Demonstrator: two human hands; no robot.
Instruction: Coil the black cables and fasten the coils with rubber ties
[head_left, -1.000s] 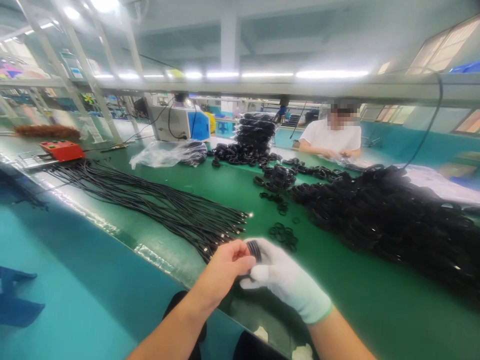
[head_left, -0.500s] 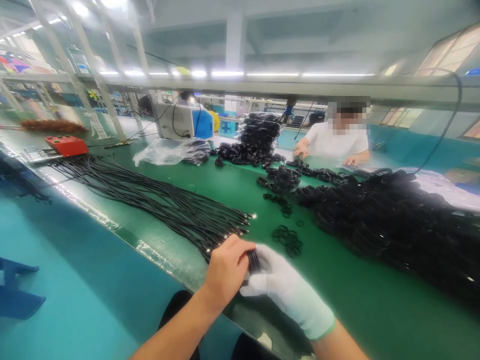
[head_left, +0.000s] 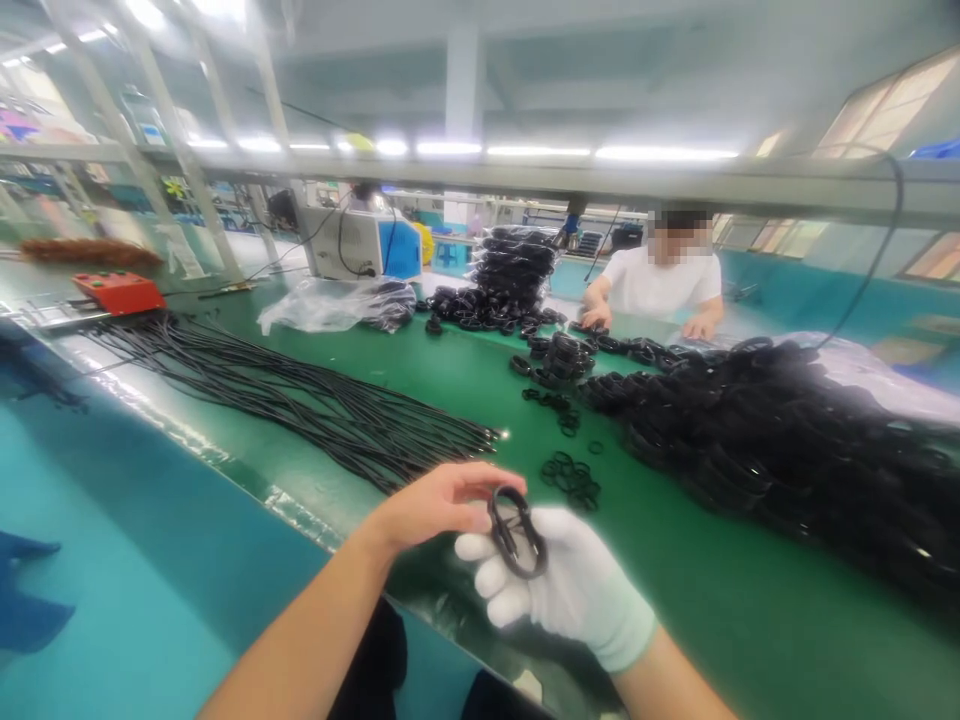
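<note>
A small coil of black cable [head_left: 537,560], wound into an oval with metal-tipped ends showing inside its loop, is between my hands. My right hand [head_left: 562,580], in a white glove, cups the coil from below and from the right, fingers curled beneath it. Bare, my left hand [head_left: 442,505] has its thumb and fingers closed on the coil's upper left side. Just beyond my left hand lies a long bundle of straight black cables [head_left: 322,400] with metal tips. Several thin black rings [head_left: 571,478] rest on the green tabletop [head_left: 697,570] past my right hand.
A large heap of coiled black cables [head_left: 720,430] covers the table's right side. Farther back are more coils, a bagged stack [head_left: 514,265] and clear plastic [head_left: 322,305]. A red device [head_left: 120,292] stands at left. Across the table sits a person in a white shirt [head_left: 660,285].
The coil has turned so that its open loop faces me. My left hand has shifted left and opened its grip a little, while my gloved fingers now curl under the coil.
</note>
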